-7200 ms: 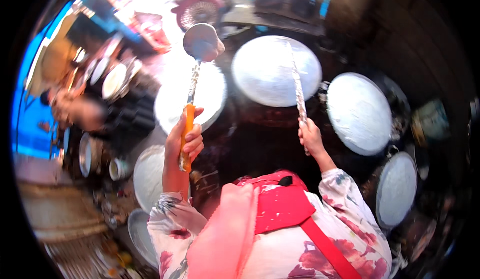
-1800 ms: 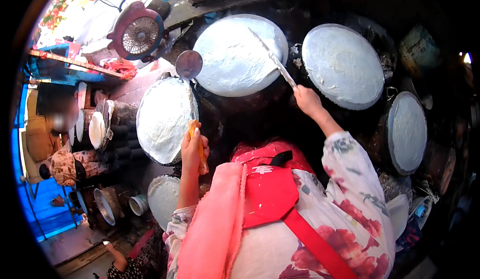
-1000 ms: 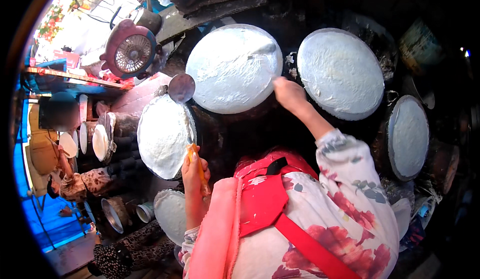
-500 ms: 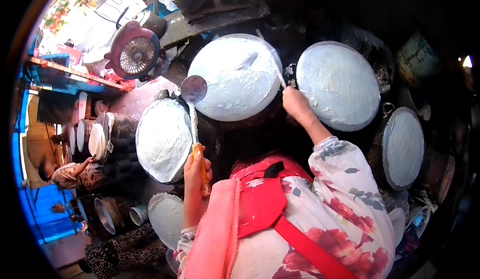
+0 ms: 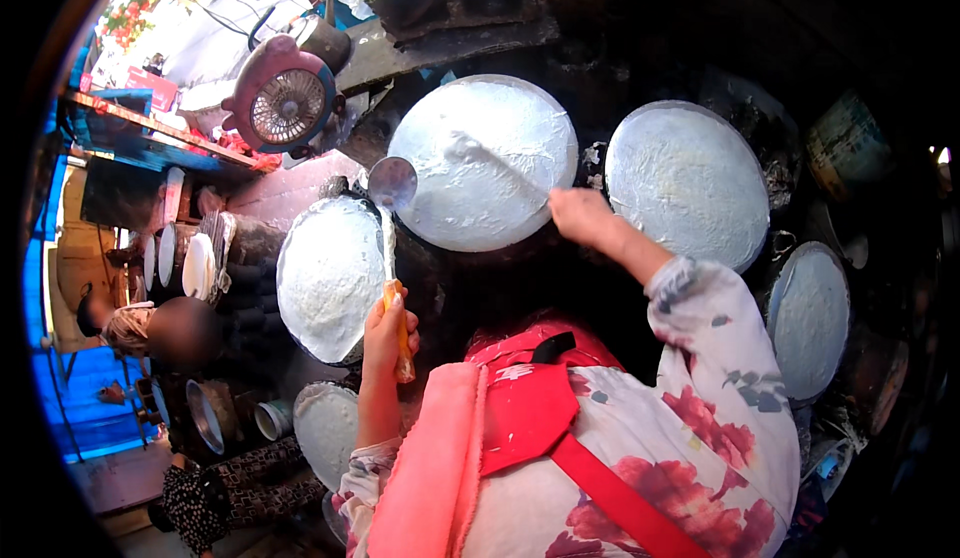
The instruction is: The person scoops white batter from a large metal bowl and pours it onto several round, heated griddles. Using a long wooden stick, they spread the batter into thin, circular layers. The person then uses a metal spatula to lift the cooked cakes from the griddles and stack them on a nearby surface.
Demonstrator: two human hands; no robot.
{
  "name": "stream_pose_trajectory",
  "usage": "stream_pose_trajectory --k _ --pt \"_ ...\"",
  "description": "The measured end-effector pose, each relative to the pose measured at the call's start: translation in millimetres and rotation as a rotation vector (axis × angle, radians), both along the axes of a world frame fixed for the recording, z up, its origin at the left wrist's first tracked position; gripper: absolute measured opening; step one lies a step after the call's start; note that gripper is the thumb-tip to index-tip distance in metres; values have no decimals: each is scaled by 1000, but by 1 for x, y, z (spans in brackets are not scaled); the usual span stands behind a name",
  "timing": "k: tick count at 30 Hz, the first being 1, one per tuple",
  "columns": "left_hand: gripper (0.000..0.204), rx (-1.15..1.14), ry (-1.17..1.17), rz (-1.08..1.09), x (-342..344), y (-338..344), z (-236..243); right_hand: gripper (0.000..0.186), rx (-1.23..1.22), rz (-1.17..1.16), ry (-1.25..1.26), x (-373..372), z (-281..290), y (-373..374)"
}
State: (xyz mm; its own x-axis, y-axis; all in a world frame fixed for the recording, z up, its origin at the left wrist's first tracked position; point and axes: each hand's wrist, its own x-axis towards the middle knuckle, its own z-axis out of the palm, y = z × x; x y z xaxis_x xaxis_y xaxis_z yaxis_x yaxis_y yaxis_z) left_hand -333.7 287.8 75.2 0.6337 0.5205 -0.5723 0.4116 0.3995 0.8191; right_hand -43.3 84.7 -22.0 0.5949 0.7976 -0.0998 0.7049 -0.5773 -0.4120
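My left hand [image 5: 386, 333] grips the orange handle of a metal ladle [image 5: 391, 184], whose bowl hovers between two round griddles. My right hand [image 5: 580, 216] holds a thin flat spatula [image 5: 497, 161] that lies across the white batter sheet on the middle round griddle [image 5: 483, 163]. Another batter-covered griddle [image 5: 328, 276] sits just left of my left hand. My flowered sleeves and a red apron strap fill the lower frame.
More white-coated round griddles stand at the right [image 5: 687, 182], far right [image 5: 810, 320] and lower left [image 5: 324, 427]. A pink fan [image 5: 284, 104] sits at the upper left. A person [image 5: 160, 330] crouches at the left near stacked pans. Another person in patterned cloth [image 5: 225, 493] is below.
My right hand has come down from the middle griddle's right edge toward its lower right, sweeping the spatula across the batter. The ladle in my left hand has stayed upright, almost still.
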Motion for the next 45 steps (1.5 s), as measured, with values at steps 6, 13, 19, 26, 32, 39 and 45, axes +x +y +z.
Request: stream_pose_trajectory --k 6,13,19,26,32,39,45 --pt "28 61 29 -24 8 7 1 28 134 -466 112 -25 -10 -48" --pt "30 131 113 -76 32 12 1 25 148 -168 222 -115 -18 25" --pt "28 6 53 -16 26 13 2 27 232 -433 205 -68 -24 11" --pt "29 -334 -109 83 31 0 -3 27 356 -183 512 -139 -30 71" --pt "38 -595 -561 233 -17 -10 22 20 538 9 308 -135 32 61" --pt "40 -863 -730 260 -2 12 36 26 397 -139 78 -55 27 47" --pt "44 -913 -833 323 -17 18 73 20 35 74 -96 -23 -22 35"
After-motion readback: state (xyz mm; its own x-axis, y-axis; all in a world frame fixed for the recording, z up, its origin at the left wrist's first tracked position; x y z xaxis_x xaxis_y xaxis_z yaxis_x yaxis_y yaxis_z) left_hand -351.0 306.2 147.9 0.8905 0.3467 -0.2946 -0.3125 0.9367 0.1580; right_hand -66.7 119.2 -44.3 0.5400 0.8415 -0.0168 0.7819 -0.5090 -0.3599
